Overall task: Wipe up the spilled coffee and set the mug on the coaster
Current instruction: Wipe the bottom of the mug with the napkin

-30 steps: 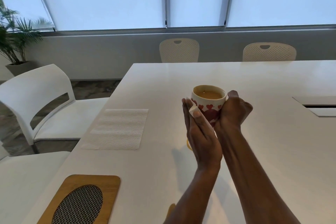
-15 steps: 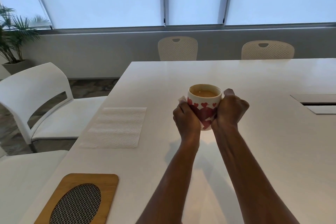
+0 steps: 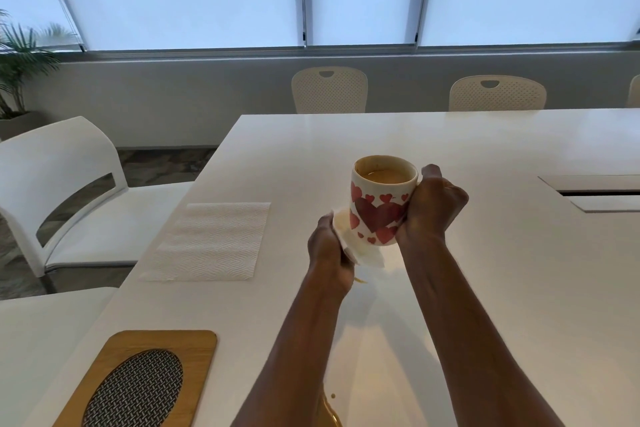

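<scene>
A white mug [image 3: 379, 204] with red hearts, holding coffee, is lifted above the white table [image 3: 502, 270]. My right hand [image 3: 431, 206] grips it at its right side, the handle hidden. My left hand [image 3: 327, 248] holds a crumpled, coffee-stained paper towel [image 3: 360, 251] against the mug's lower left side. Spilled coffee [image 3: 329, 411] shows at the near table edge between my forearms, and a small streak [image 3: 360, 281] lies under the left hand. The wooden coaster [image 3: 138, 378] with an oval woven inset lies at the near left.
A clean flat paper towel [image 3: 211, 241] lies left of the mug. White chairs [image 3: 69, 191] stand along the table's left side and two beige ones [image 3: 329, 90] at the far side. A recessed cable hatch [image 3: 595, 191] is at the right.
The mug has risen and tilted a little. My left hand slid from the mug's side down to its lower left with the paper towel, which now shows below the mug.
</scene>
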